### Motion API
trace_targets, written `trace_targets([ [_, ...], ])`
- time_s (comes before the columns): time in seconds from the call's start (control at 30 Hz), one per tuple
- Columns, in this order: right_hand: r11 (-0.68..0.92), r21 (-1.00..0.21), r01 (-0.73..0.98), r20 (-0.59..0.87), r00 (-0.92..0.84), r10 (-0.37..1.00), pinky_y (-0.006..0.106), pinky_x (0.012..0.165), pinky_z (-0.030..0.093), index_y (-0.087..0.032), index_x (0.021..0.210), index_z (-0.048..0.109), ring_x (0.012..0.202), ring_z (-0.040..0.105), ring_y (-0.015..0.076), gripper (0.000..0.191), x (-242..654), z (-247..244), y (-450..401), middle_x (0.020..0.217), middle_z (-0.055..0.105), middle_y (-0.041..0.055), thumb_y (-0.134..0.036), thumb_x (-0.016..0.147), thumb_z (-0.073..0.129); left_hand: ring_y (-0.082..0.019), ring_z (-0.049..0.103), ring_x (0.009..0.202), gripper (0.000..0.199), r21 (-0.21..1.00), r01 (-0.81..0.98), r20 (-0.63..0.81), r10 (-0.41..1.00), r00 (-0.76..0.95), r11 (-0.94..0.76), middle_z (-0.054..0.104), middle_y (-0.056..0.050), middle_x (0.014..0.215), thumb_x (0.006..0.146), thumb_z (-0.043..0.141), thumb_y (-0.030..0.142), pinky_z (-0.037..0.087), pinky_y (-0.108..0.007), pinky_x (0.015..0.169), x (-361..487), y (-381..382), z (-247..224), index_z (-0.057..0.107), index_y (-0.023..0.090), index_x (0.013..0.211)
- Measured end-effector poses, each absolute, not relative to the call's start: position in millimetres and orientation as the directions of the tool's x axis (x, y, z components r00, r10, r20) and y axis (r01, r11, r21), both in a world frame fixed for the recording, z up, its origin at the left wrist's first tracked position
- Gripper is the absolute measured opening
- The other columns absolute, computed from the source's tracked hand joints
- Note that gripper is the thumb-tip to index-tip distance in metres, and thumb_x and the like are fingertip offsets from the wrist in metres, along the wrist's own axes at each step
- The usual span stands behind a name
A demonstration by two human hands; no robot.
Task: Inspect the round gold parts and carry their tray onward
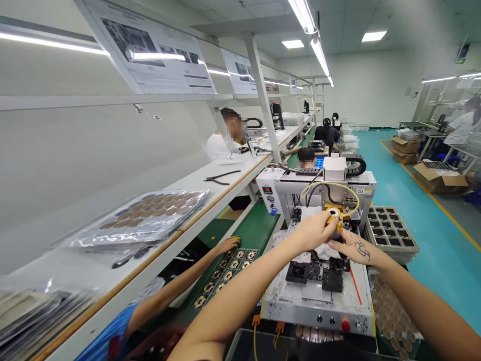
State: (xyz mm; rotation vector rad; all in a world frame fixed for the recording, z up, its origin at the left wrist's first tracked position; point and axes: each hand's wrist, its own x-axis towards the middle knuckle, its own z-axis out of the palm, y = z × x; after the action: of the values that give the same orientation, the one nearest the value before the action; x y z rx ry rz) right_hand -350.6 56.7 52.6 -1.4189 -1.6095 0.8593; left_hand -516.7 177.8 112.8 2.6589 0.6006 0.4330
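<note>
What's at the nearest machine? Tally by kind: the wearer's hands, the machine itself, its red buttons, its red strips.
Hands: 2 (left hand, right hand)
Machine: 1
Red button: 1
Red strip: 1
Total: 5

no readable words, print (197,77) on hanging sheet (161,77) too small, red display digits (267,190) blurred, slashed-circle sign (364,191) on white machine (296,312)

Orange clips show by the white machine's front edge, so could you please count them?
2: one clip near the front left corner of the machine, the other clip farther right. More may be hidden.
</note>
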Motion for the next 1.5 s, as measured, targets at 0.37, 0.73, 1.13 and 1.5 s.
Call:
trace_targets([
  [0.37,-0.017,-0.927,0.374,0.127,0.356,0.926,0.054,0.118,0.053,-0.024,0.121,0.074,0.128,0.068,0.0357,0.066,-275,61,-11,0.132,0.076,0.0136,-0.080,0.087,0.068,-0.026,0.071,0.091,0.037,0.179,0.483,0.406,0.511,0.758,-0.857,0.073,-0.008,0.101,0.112,0.036,0.052,0.042,-0.034,0.071,-472,233,154,0.056,0.023,0.101],
  [0.73,-0.178,-0.932,0.316,-0.028,0.426,0.904,0.050,0.115,0.048,-0.027,0.124,0.072,0.133,0.062,0.0341,0.054,-262,32,-64,0.136,0.074,0.0094,-0.072,0.095,0.064,-0.028,0.072,0.103,0.038,0.070,0.508,0.357,0.498,0.791,-0.858,0.074,-0.011,0.112,0.113,0.035,0.051,0.049,-0.035,0.075,-453,240,136,0.058,0.020,0.111],
  [1.13,-0.191,-0.929,0.318,-0.073,0.348,0.935,0.048,0.107,0.049,-0.025,0.125,0.070,0.125,0.065,0.0332,0.058,-277,13,-56,0.124,0.075,0.0093,-0.075,0.097,0.059,-0.034,0.072,0.107,0.051,0.018,0.545,0.143,0.541,0.829,-0.839,0.072,-0.020,0.118,0.110,0.039,0.056,0.055,-0.040,0.085,-433,239,70,0.066,0.013,0.115],
  [1.5,-0.084,-0.913,0.400,0.051,0.315,0.948,0.038,0.070,0.057,-0.022,0.091,0.068,0.073,0.072,0.0243,0.049,-332,-45,6,0.082,0.075,0.0060,-0.063,0.106,0.044,-0.038,0.067,0.113,0.054,0.194,0.502,0.205,0.535,0.820,-0.843,0.068,-0.023,0.117,0.109,0.038,0.057,0.054,-0.049,0.095,-439,241,46,0.067,0.012,0.118],
])
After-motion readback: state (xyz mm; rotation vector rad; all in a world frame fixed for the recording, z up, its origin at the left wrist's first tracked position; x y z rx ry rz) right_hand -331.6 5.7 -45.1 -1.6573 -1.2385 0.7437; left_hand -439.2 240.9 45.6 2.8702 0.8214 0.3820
